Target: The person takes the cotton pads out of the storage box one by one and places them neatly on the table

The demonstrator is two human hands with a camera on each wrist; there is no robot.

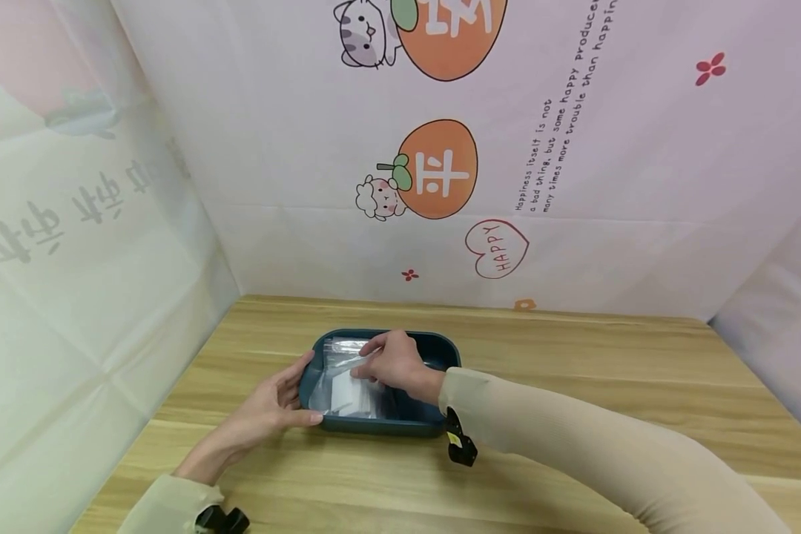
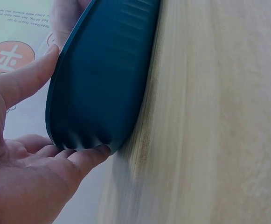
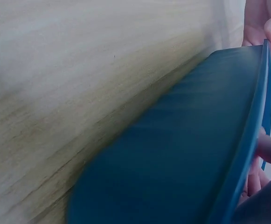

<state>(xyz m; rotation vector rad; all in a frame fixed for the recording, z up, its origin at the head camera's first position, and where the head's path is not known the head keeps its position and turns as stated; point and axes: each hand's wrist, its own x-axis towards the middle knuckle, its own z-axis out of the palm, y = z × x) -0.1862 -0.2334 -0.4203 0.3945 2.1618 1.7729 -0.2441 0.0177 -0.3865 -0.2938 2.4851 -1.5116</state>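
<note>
On the wooden table is a dark blue plastic tray (image 1: 380,427) with rounded corners. Clear zip bags (image 1: 343,354) with white contents (image 1: 349,393) lie in its left part. At the left end, my left hand (image 1: 274,404) holds the tray, thumb by the near rim and fingers against the end wall; the left wrist view shows its fingers (image 2: 86,161) touching the outside. My right hand (image 1: 397,363) reaches inside over the bags, thumb and forefinger apart, fingertips at the white contents. The tray's wall (image 3: 172,140) hides much of that hand in the right wrist view.
The wooden tabletop (image 1: 607,356) extends to both sides of the tray. Behind it hangs a pale printed cloth (image 1: 294,245) with orange fruit drawings and lettering. Another pale cloth (image 1: 107,297) hangs along the left side.
</note>
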